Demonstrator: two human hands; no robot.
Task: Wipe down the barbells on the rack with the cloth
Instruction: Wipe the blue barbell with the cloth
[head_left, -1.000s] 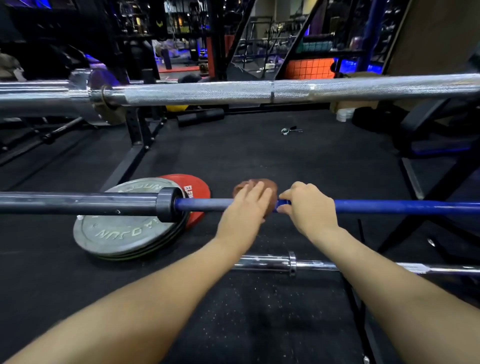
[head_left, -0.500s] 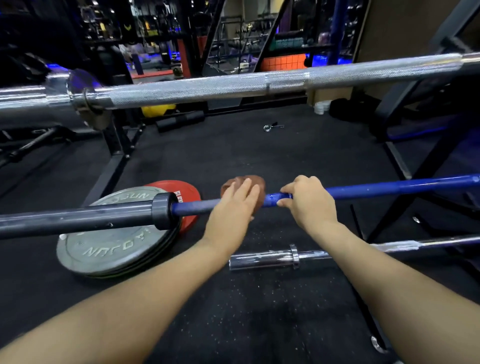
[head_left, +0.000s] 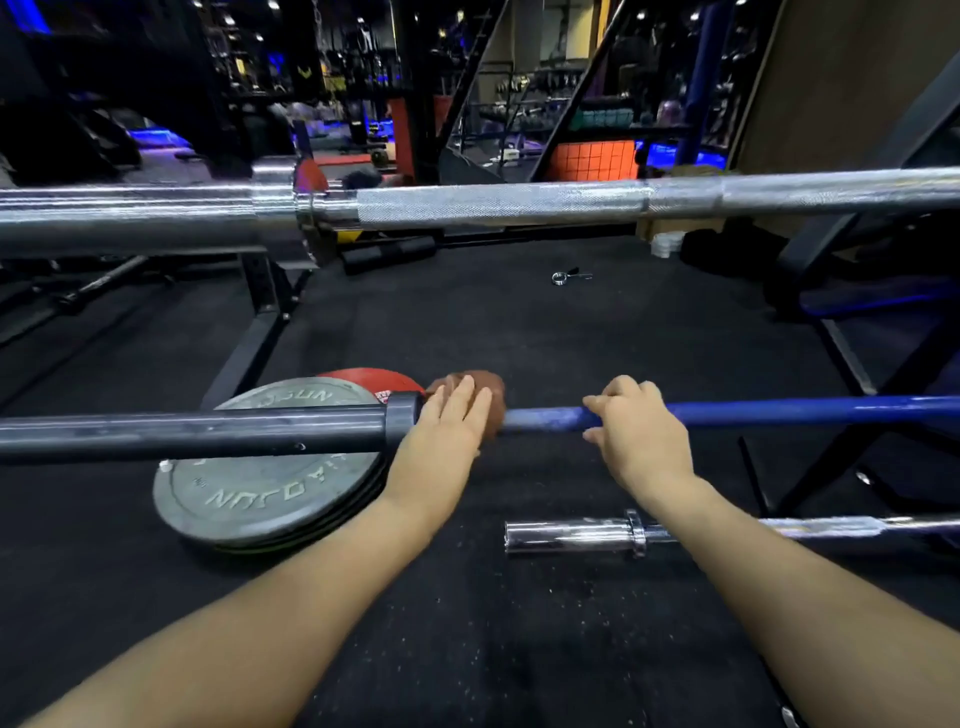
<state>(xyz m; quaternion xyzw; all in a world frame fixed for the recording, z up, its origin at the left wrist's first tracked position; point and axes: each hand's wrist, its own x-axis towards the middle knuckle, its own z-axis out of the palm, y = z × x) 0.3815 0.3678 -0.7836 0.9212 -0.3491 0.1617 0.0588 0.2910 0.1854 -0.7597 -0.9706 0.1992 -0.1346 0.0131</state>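
A dim gym with black rubber floor is shown. A brown cloth is pressed by the flat-fingered left hand onto a blue barbell, against its grey collar. The bar is gripped by the right hand. Fingers could be jammed at the collar; free shaft is left rightward

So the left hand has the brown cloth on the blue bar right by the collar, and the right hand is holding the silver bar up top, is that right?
Not quite. The head view shows the right hand gripping the same blue bar, not the silver bar above. The rest holds: the left hand presses the brown cloth on the blue bar beside the collar.
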